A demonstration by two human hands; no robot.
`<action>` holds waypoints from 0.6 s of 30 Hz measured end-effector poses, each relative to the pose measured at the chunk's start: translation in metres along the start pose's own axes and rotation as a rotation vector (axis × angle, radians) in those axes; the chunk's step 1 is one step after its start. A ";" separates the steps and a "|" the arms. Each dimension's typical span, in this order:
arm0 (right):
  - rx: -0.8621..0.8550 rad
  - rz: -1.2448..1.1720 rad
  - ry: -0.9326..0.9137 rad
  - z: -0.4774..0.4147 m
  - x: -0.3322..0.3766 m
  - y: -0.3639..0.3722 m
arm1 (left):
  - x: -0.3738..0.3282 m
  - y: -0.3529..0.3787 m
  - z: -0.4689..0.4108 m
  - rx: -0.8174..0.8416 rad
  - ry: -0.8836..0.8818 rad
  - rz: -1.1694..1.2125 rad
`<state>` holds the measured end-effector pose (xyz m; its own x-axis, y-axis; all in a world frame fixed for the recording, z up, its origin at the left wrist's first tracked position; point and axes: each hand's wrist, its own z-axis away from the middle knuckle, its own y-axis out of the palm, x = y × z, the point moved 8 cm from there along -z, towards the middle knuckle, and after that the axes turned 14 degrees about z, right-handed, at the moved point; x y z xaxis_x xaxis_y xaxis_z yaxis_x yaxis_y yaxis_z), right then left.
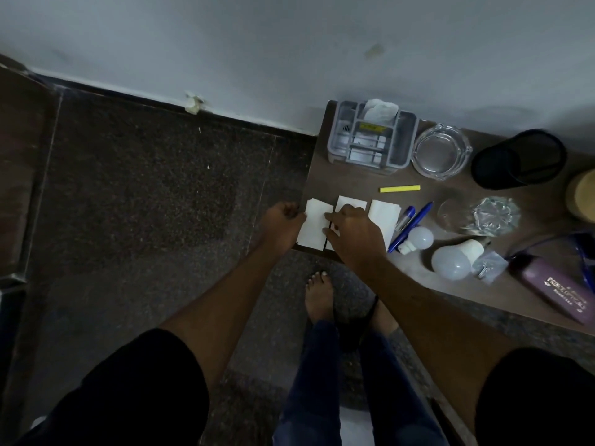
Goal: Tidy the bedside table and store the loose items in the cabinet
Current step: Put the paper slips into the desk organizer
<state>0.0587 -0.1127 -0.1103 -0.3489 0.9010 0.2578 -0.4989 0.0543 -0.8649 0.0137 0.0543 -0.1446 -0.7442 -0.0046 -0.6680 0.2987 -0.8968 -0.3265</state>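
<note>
Three folded white tissues lie in a row near the left edge of the brown bedside table (pixel 360 185). My left hand (pixel 281 225) is curled at the left edge of the left tissue (pixel 314 228), pinching it. My right hand (pixel 354 233) lies fingers-down over the middle tissue (pixel 351 201), fingertips touching the left one. The right tissue (pixel 383 217) lies untouched. To the right are two blue pens (pixel 410 223), a yellow stick (pixel 400 188), a small bulb (pixel 418 239) and a larger bulb (pixel 454 260).
At the table's back stand a grey organiser box (pixel 373 140), a glass ashtray (pixel 441 151) and a black mesh cup (pixel 520 159). A crystal glass item (pixel 483 215), a purple case (pixel 560 289) and a small plastic bag (pixel 489 267) lie right. Dark floor and my foot (pixel 320 294) are below.
</note>
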 end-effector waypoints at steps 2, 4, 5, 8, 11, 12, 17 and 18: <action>-0.002 0.034 -0.011 -0.001 0.002 0.002 | 0.001 0.000 -0.002 0.003 -0.012 0.024; -0.014 0.042 -0.013 -0.002 0.005 0.002 | 0.000 -0.001 -0.003 0.006 -0.023 0.040; -0.017 0.043 -0.015 -0.003 0.007 0.002 | 0.000 -0.002 -0.004 0.010 -0.026 0.047; -0.014 0.032 -0.032 -0.010 0.015 0.002 | -0.001 -0.003 -0.007 0.023 -0.037 0.054; -0.014 0.017 -0.045 -0.018 0.020 0.002 | -0.002 -0.007 -0.012 0.022 -0.031 0.005; -0.011 0.003 -0.044 -0.019 0.021 0.001 | -0.003 -0.009 -0.013 0.013 -0.028 -0.014; -0.087 -0.253 -0.008 -0.020 0.015 -0.014 | -0.013 -0.012 -0.017 0.045 -0.028 0.016; -0.129 -0.326 0.018 -0.018 0.011 -0.021 | -0.018 -0.013 -0.017 0.059 -0.017 0.031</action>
<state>0.0798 -0.0961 -0.0971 -0.1733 0.8344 0.5231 -0.4774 0.3934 -0.7857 0.0332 0.0737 -0.1395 -0.7452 -0.0393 -0.6657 0.2863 -0.9204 -0.2662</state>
